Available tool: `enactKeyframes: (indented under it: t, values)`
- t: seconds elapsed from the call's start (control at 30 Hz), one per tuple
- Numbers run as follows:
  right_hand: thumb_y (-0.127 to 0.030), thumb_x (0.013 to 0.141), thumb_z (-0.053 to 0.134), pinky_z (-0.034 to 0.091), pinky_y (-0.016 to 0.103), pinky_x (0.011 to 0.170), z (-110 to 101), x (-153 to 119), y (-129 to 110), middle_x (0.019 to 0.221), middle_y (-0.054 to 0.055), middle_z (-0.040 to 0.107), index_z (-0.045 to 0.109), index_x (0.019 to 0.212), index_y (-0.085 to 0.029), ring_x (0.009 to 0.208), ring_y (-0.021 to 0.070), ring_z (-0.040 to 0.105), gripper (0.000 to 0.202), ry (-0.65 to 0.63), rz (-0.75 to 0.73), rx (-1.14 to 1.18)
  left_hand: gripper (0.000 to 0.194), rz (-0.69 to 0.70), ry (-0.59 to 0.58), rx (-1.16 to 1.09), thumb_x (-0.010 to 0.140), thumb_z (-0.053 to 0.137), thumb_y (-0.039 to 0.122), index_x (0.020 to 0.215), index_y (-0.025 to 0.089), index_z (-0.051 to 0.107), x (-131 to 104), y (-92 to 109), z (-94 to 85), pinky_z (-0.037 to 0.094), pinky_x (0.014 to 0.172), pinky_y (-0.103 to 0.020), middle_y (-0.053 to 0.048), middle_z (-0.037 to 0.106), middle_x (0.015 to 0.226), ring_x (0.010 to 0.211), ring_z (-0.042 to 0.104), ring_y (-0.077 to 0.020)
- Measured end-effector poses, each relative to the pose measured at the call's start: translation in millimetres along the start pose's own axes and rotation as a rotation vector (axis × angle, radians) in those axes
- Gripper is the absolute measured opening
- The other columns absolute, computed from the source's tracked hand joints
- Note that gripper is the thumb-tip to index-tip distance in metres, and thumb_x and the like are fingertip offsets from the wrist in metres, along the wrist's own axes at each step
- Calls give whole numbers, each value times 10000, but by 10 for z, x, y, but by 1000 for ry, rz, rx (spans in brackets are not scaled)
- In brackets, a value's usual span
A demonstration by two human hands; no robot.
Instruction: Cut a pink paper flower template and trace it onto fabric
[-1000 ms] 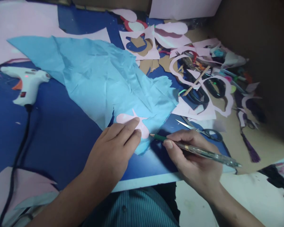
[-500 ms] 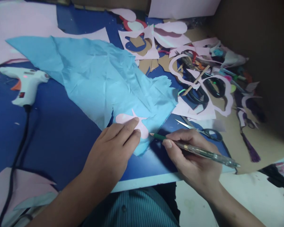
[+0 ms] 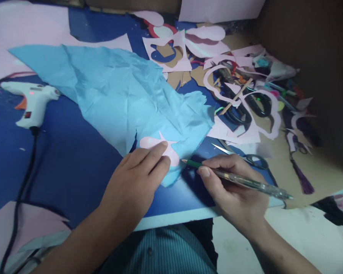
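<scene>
My left hand [image 3: 135,180] lies over a pink paper cutout [image 3: 150,142] with rounded lobes, its fingers stretched out and pressing the piece down. Beneath the cutout spreads a wrinkled light-blue cloth [image 3: 108,83] with ragged edges. In my right hand [image 3: 234,186] is a pen [image 3: 246,181] with a green grip and a clear barrel, pinched between thumb and fingers. The pen's tip is just right of the cutout's lower lobe, close to the cloth; whether it touches is hard to tell. Part of the cutout is hidden under my left fingers.
A white glue gun [image 3: 32,101] with a black cord lies at the left. Scissors [image 3: 255,161] rest right of the cloth, blades pointing left. Pink paper scraps [image 3: 231,131], cardboard and tools crowd the back right. The table's front edge [image 3: 177,220] runs near my lap.
The pen tip has shifted slightly right, away from the cutout's lower lobe, and my right hand moved with it. My left hand and the cutout stay in place.
</scene>
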State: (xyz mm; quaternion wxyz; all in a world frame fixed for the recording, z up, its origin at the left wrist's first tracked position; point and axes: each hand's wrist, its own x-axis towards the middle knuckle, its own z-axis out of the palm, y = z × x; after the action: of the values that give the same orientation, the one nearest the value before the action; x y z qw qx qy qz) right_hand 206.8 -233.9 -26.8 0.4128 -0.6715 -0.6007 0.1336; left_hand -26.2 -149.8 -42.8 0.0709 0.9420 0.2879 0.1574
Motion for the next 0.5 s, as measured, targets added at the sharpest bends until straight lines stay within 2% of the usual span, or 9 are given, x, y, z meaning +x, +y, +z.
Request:
enactKeyframes:
  t: [0.13, 0.33, 0.5]
  values:
    - [-332, 982, 807, 527, 271, 511, -2, -3, -2, 747, -34, 787, 747, 940, -261, 537, 141, 680, 103, 4, 5, 0, 344, -16, -8, -6, 1047, 494, 52, 1239, 128, 770, 42, 29, -52, 629, 954, -512, -141, 666, 1590, 1190, 725, -326]
    - [-317, 991, 797, 514, 258, 498, 2, 4, 2, 712, -42, 769, 743, 937, -253, 513, 126, 656, 100, 4, -8, 14, 224, -58, 32, 27, 1116, 573, 212, 1148, 188, 793, 107, 85, -103, 629, 895, -515, -58, 738, 1504, 1112, 737, -316]
    - [-303, 991, 791, 501, 237, 489, -3, 12, -10, 703, -53, 759, 733, 930, -249, 501, 108, 635, 100, 10, -20, 34, 181, -61, 27, 41, 1100, 626, 223, 1176, 187, 786, 86, 82, -80, 619, 901, -525, -45, 723, 1527, 1105, 729, -325]
